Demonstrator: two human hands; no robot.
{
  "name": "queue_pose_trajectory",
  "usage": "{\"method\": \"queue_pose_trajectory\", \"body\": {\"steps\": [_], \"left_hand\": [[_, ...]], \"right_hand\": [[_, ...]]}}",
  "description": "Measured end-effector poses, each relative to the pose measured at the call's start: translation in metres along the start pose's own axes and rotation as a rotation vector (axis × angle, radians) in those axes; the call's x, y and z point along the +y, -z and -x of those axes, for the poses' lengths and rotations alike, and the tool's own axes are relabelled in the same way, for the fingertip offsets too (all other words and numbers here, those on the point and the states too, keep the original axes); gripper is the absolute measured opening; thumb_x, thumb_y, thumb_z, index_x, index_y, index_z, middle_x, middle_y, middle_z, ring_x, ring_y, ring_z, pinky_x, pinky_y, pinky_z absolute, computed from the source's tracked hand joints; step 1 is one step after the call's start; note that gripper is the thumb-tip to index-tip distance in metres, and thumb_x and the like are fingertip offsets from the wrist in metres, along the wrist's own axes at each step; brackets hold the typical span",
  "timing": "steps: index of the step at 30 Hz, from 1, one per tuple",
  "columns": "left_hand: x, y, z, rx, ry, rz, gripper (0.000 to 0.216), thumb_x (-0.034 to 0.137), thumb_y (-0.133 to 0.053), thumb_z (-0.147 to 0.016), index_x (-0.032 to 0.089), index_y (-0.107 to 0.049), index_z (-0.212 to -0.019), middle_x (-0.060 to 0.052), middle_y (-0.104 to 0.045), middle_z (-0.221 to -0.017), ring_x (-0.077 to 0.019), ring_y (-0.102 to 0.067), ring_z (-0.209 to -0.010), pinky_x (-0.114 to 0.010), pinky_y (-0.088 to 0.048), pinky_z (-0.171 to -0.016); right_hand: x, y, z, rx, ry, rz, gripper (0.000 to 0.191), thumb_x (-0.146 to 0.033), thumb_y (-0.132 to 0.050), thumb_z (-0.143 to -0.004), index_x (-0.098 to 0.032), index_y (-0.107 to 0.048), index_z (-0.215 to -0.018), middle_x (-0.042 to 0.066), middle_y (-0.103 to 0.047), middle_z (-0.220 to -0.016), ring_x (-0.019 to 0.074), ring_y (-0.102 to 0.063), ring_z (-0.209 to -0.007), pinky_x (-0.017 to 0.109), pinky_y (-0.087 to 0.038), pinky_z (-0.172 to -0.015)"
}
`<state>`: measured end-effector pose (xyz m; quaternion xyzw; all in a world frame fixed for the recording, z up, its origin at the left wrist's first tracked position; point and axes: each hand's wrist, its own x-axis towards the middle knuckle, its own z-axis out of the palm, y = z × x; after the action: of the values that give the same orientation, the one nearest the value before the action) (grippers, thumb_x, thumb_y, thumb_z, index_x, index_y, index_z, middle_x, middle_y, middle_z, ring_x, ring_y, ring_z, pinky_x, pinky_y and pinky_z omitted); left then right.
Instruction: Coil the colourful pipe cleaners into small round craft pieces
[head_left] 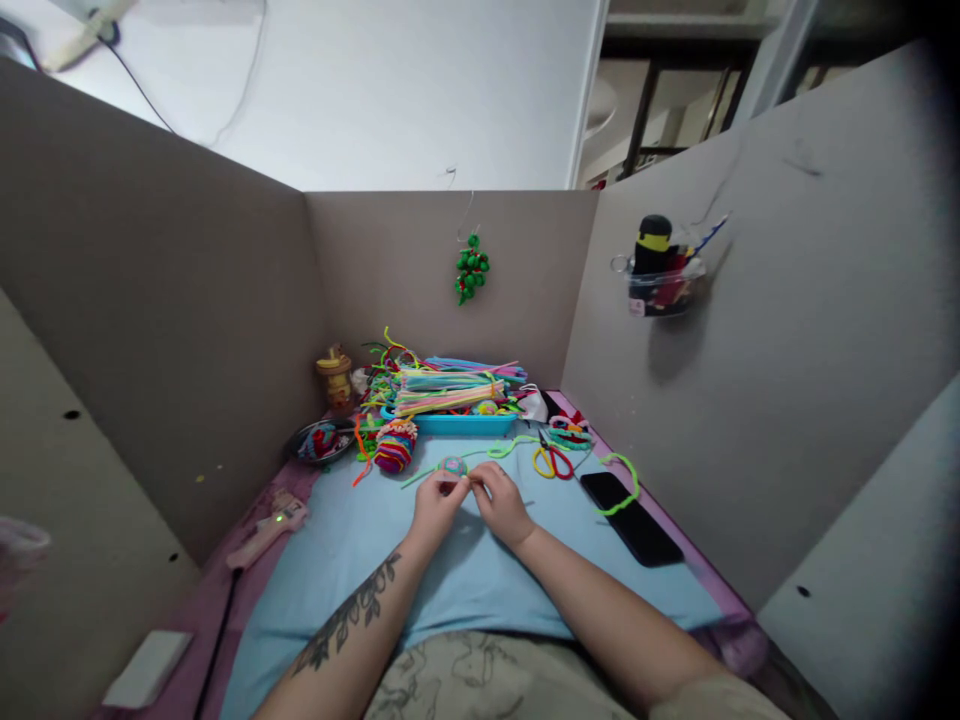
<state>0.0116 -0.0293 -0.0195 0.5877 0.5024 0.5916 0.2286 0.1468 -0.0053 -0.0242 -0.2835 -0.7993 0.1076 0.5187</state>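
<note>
My left hand [438,502] is closed in a pinch on a small round piece of coiled pastel pipe cleaner [453,465], pink and teal. My right hand [501,503] meets it at the fingertips, pinched beside the piece; what lies between its fingers is too small to make out. A green pipe cleaner [417,479] lies on the blue cloth [360,560] just left of the hands. Beyond the fingers, to the right, rest scissors [553,460] with one yellow and one red handle loop. A striped multicoloured bundle [395,447] stands to the left.
A blue tray [469,425] heaped with pipe cleaners [450,388] stands at the back. A black phone [637,520] lies right, a pink glue gun [268,532] with a green light left, near a dark bowl [319,442]. Grey partitions [442,225] enclose the table.
</note>
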Motion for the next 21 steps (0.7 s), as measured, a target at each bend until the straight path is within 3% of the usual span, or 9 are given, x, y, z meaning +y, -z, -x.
{"method": "queue_pose_trajectory", "body": {"steps": [13,21], "left_hand": [[-0.0032,-0.0004,0.0004,0.006,-0.025,0.025,0.017,0.030,-0.062,-0.071,0.014,-0.063,-0.066,-0.004,-0.063,-0.066,-0.0148,-0.057,-0.062,-0.025,-0.045,-0.058],[-0.0019,0.0008,-0.0001,-0.047,0.026,0.069,0.022,0.035,-0.062,-0.073,0.013,-0.064,-0.072,-0.006,-0.066,-0.070,-0.0164,-0.060,-0.066,-0.028,-0.048,-0.063]], "right_hand": [[0.0015,-0.0019,0.0019,0.017,-0.055,-0.098,0.020,-0.013,-0.045,-0.083,-0.020,-0.056,-0.098,0.007,-0.056,-0.090,0.0194,-0.053,-0.086,0.033,-0.046,-0.075],[0.0022,0.0011,0.0004,-0.020,-0.013,-0.071,0.016,-0.015,-0.044,-0.085,-0.020,-0.059,-0.090,0.006,-0.058,-0.083,0.0190,-0.053,-0.084,0.033,-0.044,-0.076]]}}
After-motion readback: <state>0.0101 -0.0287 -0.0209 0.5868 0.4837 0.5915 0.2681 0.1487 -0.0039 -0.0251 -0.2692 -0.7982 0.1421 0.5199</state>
